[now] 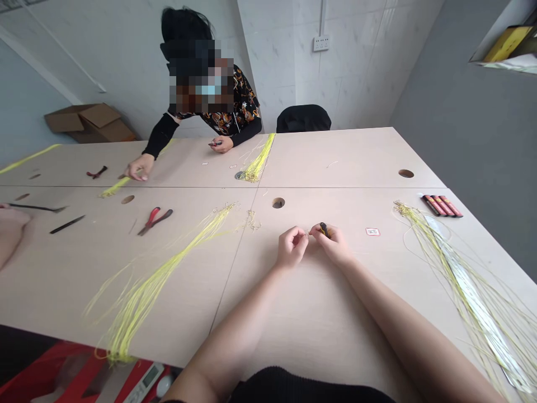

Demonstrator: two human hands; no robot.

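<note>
Over the bare tabletop, my left hand (292, 246) is closed in a pinch, its fingertips almost touching those of my right hand (333, 242). Whatever the left fingers hold is too small to make out. My right hand is closed around a small black-and-yellow tool (323, 229), mostly hidden by the fingers. To the left lies a long bundle of yellow threads (168, 268), with small gold-coloured hooks (253, 220) scattered by its far end. On the right, a second bundle of pale yellow threads (436, 254) spreads alongside a long silvery strip (470, 285).
Red-and-black cylinders (442, 205) and a small red-edged label (372, 232) lie at right. Red-handled pliers (154, 220) and a black knife-like tool (67, 224) lie left. A cable hole (278, 203) opens ahead. Across the table a co-worker (243, 103) handles yellow threads; another person's hand (12, 229) shows far left.
</note>
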